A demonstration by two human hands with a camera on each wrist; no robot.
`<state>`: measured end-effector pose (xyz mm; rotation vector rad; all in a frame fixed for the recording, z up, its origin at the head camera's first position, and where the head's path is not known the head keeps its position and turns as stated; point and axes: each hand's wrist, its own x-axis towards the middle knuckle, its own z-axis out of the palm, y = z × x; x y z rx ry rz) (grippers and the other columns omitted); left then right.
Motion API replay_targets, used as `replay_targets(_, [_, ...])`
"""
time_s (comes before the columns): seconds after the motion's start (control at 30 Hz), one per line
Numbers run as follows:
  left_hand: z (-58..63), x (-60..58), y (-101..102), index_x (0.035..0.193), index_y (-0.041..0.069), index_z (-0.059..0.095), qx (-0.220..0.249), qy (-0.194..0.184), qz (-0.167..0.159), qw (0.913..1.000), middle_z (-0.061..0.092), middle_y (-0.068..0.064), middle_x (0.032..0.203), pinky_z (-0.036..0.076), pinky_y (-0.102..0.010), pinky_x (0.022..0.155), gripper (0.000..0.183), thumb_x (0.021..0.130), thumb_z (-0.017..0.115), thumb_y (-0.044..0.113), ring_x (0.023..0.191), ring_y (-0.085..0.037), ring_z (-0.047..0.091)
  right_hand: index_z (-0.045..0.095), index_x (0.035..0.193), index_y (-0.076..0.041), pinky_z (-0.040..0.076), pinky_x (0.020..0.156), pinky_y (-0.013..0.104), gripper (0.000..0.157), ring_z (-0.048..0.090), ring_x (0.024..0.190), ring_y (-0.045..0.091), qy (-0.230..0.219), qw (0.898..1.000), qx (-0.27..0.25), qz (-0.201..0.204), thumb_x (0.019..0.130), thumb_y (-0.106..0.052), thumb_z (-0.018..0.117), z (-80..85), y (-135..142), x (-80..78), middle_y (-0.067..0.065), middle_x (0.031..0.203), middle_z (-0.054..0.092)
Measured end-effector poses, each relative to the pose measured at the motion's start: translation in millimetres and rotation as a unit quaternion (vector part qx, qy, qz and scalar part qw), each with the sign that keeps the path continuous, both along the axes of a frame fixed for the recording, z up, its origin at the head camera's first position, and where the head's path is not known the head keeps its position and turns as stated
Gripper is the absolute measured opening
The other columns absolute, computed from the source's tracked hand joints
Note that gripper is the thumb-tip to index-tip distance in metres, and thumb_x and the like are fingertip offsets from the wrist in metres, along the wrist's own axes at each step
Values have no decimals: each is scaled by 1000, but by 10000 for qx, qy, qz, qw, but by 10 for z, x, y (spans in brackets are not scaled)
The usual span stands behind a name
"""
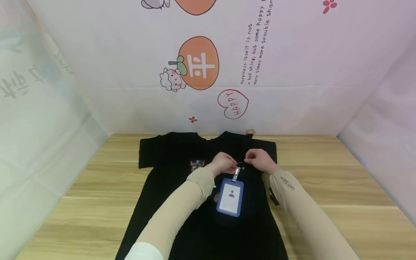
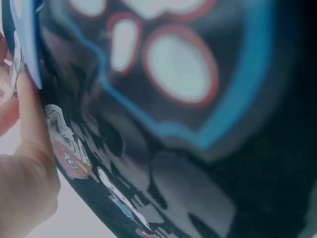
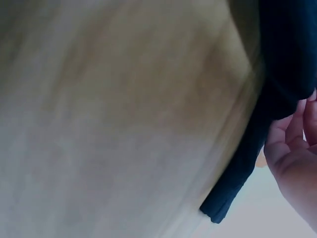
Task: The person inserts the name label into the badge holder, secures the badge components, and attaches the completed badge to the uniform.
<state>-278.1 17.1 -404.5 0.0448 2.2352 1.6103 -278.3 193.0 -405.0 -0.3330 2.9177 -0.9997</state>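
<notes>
A black T-shirt [image 1: 188,202] with cartoon prints lies on the wooden table. Over its chest is a blue badge holder [image 1: 230,198] with a white card, hanging from a metal clip [image 1: 236,174]. My left hand [image 1: 223,163] pinches the pin end of that clip, and a thin pin [image 1: 240,162] points out to the right. Close to the pin's tip, my right hand [image 1: 261,160] pinches the shirt's cloth with thumb and fingers. In the left wrist view, fingers [image 2: 32,114] hold the clip beside the prints; the right wrist view shows fingers [image 3: 294,121] at the raised black cloth.
The wooden table [image 1: 325,180] shows on both sides of the shirt. A pale printed cloth wall [image 1: 292,72] stands behind it, with pale side sheets [image 1: 48,119] left and right. A dark strap [image 1: 274,196] hangs under the right forearm.
</notes>
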Motion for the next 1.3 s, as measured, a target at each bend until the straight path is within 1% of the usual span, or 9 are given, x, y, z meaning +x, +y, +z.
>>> replay_targets(0.2, [-16, -19, 28, 92, -7, 69, -174, 121, 170, 9996, 66, -11, 79, 58, -24, 62, 11, 85, 60, -5, 61, -11, 63, 62, 83, -6, 41, 68, 30, 6, 52, 73, 20, 199, 9997, -124, 115, 89, -5, 62, 13, 19, 17, 7, 80, 63])
replay_targets(0.4, [-25, -26, 37, 92, -6, 69, -178, 139, 195, 9996, 67, -11, 82, 57, -23, 61, 12, 84, 60, -5, 61, -11, 64, 60, 80, -5, 41, 69, 29, 9, 54, 71, 18, 290, 9987, -353, 228, 86, 1, 63, 21, 28, 28, 7, 79, 65])
replay_targets(0.6, [-11, -17, 53, 91, -7, 69, -170, 159, 226, 9995, 66, -10, 80, 57, -22, 61, 13, 85, 58, -5, 61, -10, 63, 58, 77, -5, 43, 70, 29, 12, 55, 72, 16, 329, 9972, -621, 261, 85, 1, 65, 34, 31, 44, 7, 81, 67])
replay_targets(0.77, [-7, -7, 62, 91, -7, 69, -102, 185, 312, 9993, 66, -10, 80, 57, -22, 61, 13, 85, 58, -5, 60, -10, 62, 57, 76, -6, 44, 71, 29, 13, 56, 73, 16, 304, 9961, -763, 311, 85, 1, 65, 31, 28, 60, 7, 82, 68])
replay_targets(0.93, [-28, -13, 49, 92, -4, 69, -53, 153, 346, 9993, 66, -10, 82, 57, -22, 63, 12, 87, 58, -4, 64, -11, 64, 57, 79, -5, 46, 71, 29, 12, 57, 74, 16, 254, 9962, -725, 419, 85, 3, 64, 13, 15, 76, 8, 83, 67])
replay_targets(1.1, [-46, -17, 41, 92, -3, 69, -37, 173, 270, 9995, 65, -9, 83, 57, -23, 64, 10, 89, 60, -1, 67, -12, 64, 57, 82, -5, 45, 70, 29, 11, 56, 73, 17, 247, 9970, -653, 345, 85, 1, 65, 10, -2, 100, 8, 83, 67])
replay_targets(1.3, [-45, -16, 51, 90, -2, 68, -52, 267, 247, 9993, 65, -9, 82, 57, -22, 63, 8, 89, 61, 0, 65, -12, 62, 55, 84, -4, 46, 70, 31, 11, 57, 74, 18, 200, 9970, -676, 306, 86, 0, 65, 22, -16, 100, 9, 84, 67])
